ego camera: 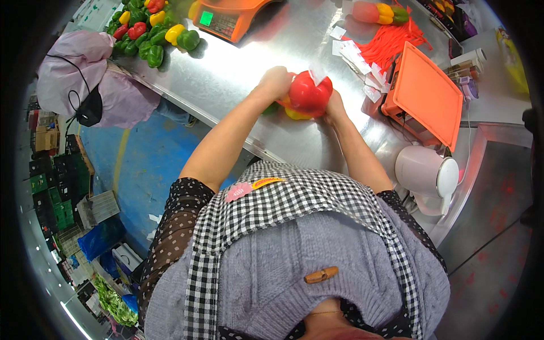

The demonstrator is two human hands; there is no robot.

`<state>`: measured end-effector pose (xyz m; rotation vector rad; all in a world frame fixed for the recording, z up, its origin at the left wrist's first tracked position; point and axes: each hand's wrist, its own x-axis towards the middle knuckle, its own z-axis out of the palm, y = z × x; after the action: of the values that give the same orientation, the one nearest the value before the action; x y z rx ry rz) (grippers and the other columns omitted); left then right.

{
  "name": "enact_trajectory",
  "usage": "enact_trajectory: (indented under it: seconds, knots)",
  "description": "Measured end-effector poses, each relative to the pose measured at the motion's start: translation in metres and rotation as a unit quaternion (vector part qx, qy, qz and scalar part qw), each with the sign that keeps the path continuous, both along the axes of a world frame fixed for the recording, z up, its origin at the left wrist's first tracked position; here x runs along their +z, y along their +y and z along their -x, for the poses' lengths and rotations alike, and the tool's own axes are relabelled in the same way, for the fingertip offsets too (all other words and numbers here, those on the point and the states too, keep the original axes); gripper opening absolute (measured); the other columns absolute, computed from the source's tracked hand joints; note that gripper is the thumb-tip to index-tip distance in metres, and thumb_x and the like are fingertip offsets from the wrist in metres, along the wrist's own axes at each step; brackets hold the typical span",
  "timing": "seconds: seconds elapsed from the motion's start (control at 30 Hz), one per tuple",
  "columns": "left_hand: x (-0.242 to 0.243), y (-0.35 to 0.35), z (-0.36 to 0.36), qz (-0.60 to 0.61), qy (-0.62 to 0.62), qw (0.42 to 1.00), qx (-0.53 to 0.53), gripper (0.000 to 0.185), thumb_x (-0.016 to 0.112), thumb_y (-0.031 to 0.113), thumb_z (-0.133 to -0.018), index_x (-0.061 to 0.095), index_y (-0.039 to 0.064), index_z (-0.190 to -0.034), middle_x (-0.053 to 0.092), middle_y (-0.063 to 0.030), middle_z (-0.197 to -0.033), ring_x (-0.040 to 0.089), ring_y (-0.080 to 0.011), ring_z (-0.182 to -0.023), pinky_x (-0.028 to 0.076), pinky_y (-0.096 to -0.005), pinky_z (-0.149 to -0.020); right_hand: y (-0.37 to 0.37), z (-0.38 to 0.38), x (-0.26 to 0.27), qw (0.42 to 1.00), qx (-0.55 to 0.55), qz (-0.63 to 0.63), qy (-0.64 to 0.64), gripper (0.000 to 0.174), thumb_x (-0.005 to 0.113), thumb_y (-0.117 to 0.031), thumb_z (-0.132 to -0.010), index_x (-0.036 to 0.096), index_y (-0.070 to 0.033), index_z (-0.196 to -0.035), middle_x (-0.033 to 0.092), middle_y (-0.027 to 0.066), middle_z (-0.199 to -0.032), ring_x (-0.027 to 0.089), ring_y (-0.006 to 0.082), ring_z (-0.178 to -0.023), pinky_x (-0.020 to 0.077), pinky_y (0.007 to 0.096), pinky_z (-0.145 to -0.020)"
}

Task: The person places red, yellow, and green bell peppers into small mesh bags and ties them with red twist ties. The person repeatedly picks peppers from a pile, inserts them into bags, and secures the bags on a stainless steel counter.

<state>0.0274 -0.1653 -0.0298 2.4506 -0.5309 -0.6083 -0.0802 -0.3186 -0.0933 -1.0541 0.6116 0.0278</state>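
Observation:
Above the steel table, a red bell pepper (308, 95) is between my two hands, with a white paper tag (317, 73) standing over its top. Below it show parts of a yellow bell pepper (295, 114) and a green one (270, 109). Reddish netting seems to wrap them, though its edges are hard to make out. My left hand (277, 83) is curled in a fist at the upper left of the red pepper, against the netting. Around the right side of the bundle is my right hand (335, 106), its fingers mostly hidden behind the peppers.
Loose bell peppers (146, 32) are heaped at the table's far left, near an orange scale (229, 19). Orange-red net bags (384, 44) with white tags lie at the right. Behind them is a netted pepper pack (379, 12). An orange-topped device (427, 97) and a kettle (425, 172) stand nearer.

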Motion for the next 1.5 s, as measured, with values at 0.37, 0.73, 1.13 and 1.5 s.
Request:
enact_trajectory:
  seconds: [0.37, 0.73, 1.13, 1.5]
  knots:
    - [-0.060, -0.006, 0.086, 0.146, 0.125, 0.977, 0.096, 0.030, 0.054, 0.022, -0.091, 0.068, -0.003, -0.087, 0.068, -0.0252, -0.085, 0.067, -0.0389, -0.080, 0.052, -0.0458, -0.073, -0.027, 0.080, -0.010, 0.997, -0.040, 0.057, 0.035, 0.016, 0.062, -0.014, -0.092, 0.060, 0.001, -0.097, 0.065, 0.0093, -0.086, 0.061, 0.0150, -0.068, 0.0512, 0.0286, -0.059]
    - [-0.069, 0.001, 0.110, 0.213, 0.182, 0.947, 0.156, 0.022, 0.052, 0.019, -0.094, 0.060, -0.002, -0.089, 0.063, -0.0138, -0.082, 0.059, -0.0223, -0.075, 0.048, -0.0364, -0.068, -0.014, 0.091, -0.003, 0.998, -0.059, 0.004, 0.006, 0.021, 0.058, -0.011, -0.095, 0.061, 0.000, -0.112, 0.067, 0.0120, -0.098, 0.067, 0.0184, -0.080, 0.0571, 0.0308, -0.070]
    - [0.068, 0.081, 0.018, 0.354, 0.211, 0.863, 0.293, 0.011, 0.055, 0.013, -0.095, 0.058, 0.004, -0.092, 0.058, -0.0015, -0.071, 0.042, -0.0068, -0.045, 0.030, -0.0233, -0.037, 0.064, -0.039, 0.079, 0.976, 0.049, -0.049, -0.204, 0.032, 0.061, -0.017, -0.095, 0.059, 0.000, -0.122, 0.065, 0.0102, -0.110, 0.066, 0.0190, -0.093, 0.0550, 0.0340, -0.081]
    - [0.007, 0.098, 0.010, 0.349, 0.333, 0.803, 0.351, 0.021, 0.052, 0.024, -0.097, 0.059, 0.004, -0.100, 0.061, -0.0046, -0.078, 0.056, -0.0123, -0.053, 0.041, -0.0274, -0.042, 0.071, -0.054, 0.061, 0.994, 0.089, -0.064, -0.006, 0.020, 0.055, -0.021, -0.097, 0.062, -0.004, -0.102, 0.065, 0.0070, -0.086, 0.063, 0.0173, -0.067, 0.0517, 0.0315, -0.056]
